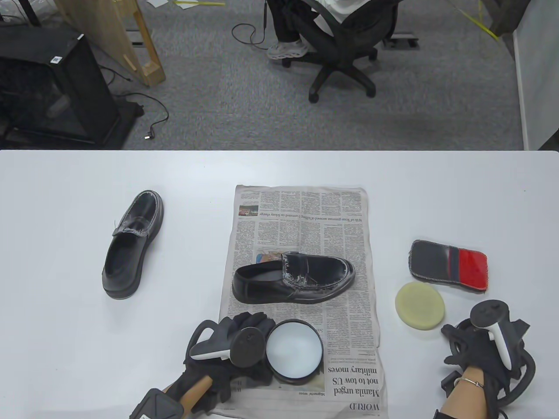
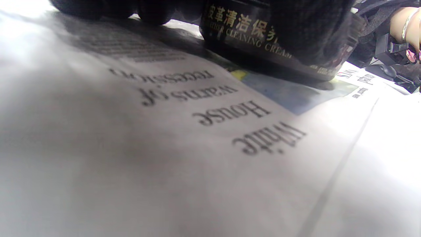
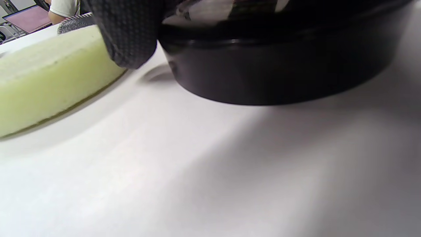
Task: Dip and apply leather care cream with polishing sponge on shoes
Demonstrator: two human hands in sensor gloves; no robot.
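On my table view a black loafer [image 1: 293, 278] lay on its side on the newspaper [image 1: 345, 218], toe pointing right, its vamp streaked with pale scuffs. Its mate [image 1: 132, 244] sat upright well off to the left on the bare table, toe pointing away from me. The cream jar [image 1: 293, 352] stood open near the paper's front edge, just in front of the first shoe, showing a smooth white surface inside a black rim; my left wrist view showed gold lettering on its black wall. The round pale-yellow polishing sponge [image 1: 420, 305] lay flat on the table to the right. The black lid [image 3: 279, 62] rested beside it.
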